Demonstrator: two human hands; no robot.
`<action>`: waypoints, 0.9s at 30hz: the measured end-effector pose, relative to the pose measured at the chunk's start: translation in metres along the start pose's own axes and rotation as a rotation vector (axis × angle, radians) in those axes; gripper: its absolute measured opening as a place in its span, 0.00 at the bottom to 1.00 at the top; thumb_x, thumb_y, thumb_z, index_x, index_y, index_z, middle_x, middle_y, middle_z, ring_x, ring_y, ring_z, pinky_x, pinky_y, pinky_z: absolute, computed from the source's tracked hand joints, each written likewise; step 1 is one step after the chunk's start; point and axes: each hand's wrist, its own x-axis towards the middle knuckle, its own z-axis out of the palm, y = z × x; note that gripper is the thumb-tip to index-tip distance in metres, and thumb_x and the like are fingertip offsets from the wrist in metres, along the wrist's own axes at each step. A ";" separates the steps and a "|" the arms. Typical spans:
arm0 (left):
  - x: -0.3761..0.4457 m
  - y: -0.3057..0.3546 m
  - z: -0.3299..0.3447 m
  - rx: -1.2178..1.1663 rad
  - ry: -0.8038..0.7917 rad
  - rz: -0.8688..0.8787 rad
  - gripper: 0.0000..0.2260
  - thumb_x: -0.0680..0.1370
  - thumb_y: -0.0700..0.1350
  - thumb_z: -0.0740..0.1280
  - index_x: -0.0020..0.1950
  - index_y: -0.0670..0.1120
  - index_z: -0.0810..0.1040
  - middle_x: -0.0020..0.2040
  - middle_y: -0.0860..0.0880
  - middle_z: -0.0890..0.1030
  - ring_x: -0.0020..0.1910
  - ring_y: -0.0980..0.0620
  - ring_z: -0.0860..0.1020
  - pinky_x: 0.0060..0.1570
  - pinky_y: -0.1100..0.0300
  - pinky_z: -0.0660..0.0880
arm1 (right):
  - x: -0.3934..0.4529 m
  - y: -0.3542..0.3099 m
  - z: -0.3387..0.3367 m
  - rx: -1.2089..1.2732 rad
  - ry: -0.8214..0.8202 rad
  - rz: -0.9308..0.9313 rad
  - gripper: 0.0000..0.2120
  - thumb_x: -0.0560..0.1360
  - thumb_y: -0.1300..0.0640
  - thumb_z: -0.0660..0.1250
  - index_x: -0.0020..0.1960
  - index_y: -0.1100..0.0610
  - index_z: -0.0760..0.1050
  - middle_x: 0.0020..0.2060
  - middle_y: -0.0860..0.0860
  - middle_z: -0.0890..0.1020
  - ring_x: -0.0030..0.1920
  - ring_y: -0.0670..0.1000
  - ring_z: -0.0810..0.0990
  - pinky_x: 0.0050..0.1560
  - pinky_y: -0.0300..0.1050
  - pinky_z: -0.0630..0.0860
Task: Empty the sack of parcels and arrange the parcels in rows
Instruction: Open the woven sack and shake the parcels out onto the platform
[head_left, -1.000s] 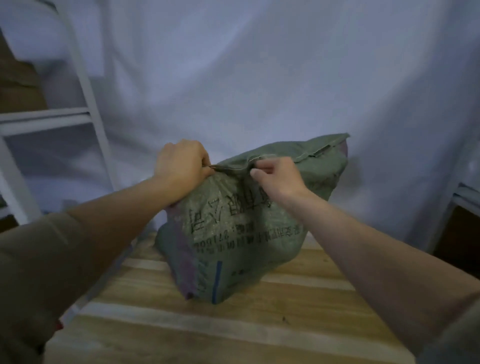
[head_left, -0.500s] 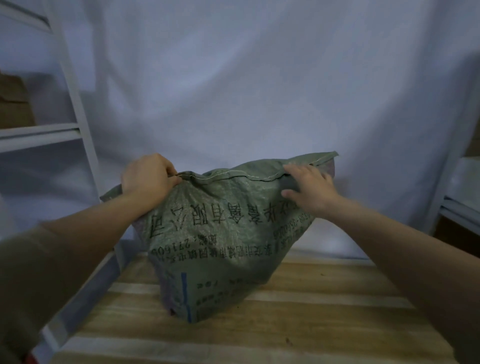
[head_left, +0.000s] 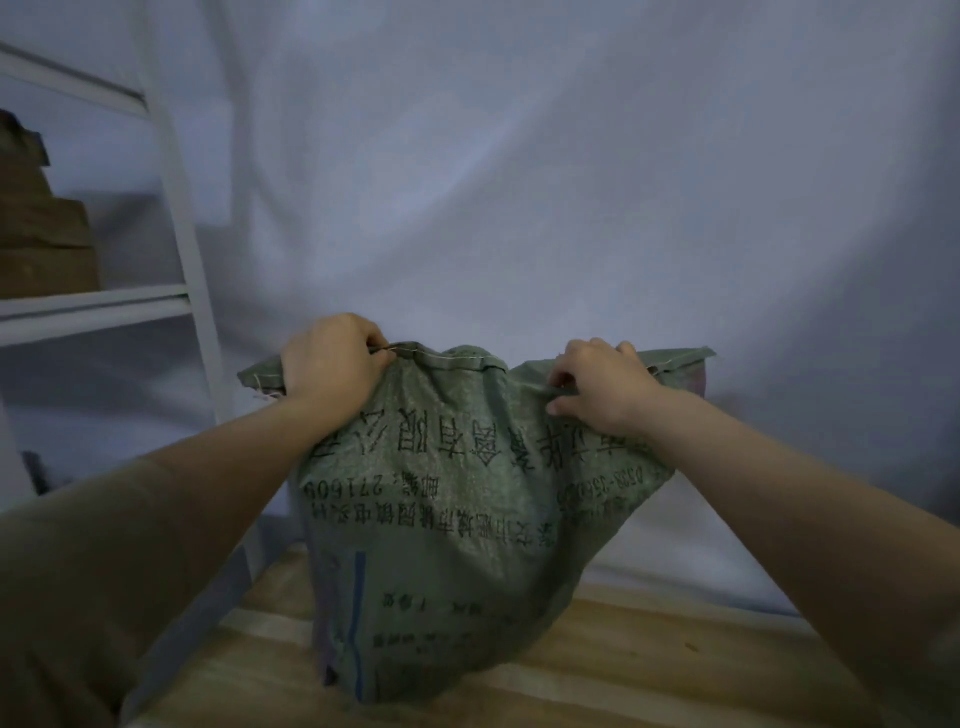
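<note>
Two hands hold the green woven sack (head_left: 457, 519) by its stitched top hem, one near each end. The left hand (head_left: 332, 361) has its fingers curled tight over the hem near the left corner, knuckles up, gripping the cloth. The right hand (head_left: 602, 387) pinches a fold of the fabric just below the hem near the right corner, thumb underneath and fingers bent over the edge. Between the two hands the hem sags into a shallow dip. The sack stands upright with its bottom resting on the wooden desk (head_left: 675, 665), its lower part bulging, and black printed characters and a blue stripe run across the side facing the person, upside down from where they stand. Whatever is inside stays hidden; the mouth looks pulled shut. Both forearms reach forward from tan sleeves (head_left: 78, 571). Behind the sack hangs a pale cloth backdrop (head_left: 519, 182), creased in long soft folds. Off to the left stands a white metal shelf rack (head_left: 182, 234), and on one of its shelves sit brown cardboard boxes (head_left: 41, 244), stacked.
</note>
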 end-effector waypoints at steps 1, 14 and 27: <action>0.004 0.005 0.001 0.001 0.010 -0.013 0.07 0.77 0.51 0.70 0.48 0.50 0.85 0.44 0.49 0.85 0.42 0.46 0.81 0.40 0.55 0.77 | 0.005 0.005 0.000 0.012 0.003 -0.011 0.11 0.77 0.46 0.69 0.55 0.51 0.76 0.54 0.51 0.74 0.57 0.55 0.73 0.61 0.53 0.65; 0.084 0.050 0.009 0.128 0.188 -0.015 0.09 0.77 0.55 0.68 0.50 0.53 0.86 0.47 0.47 0.83 0.56 0.43 0.73 0.54 0.50 0.65 | 0.065 0.066 -0.019 0.026 0.326 0.135 0.05 0.80 0.62 0.62 0.47 0.58 0.67 0.46 0.57 0.76 0.44 0.60 0.74 0.40 0.49 0.67; 0.138 0.017 0.070 -0.199 -0.312 0.074 0.07 0.73 0.52 0.74 0.44 0.49 0.86 0.44 0.51 0.85 0.46 0.49 0.81 0.47 0.53 0.79 | 0.109 0.076 -0.002 0.035 0.110 0.248 0.06 0.77 0.55 0.69 0.48 0.53 0.72 0.52 0.56 0.81 0.52 0.59 0.78 0.48 0.49 0.73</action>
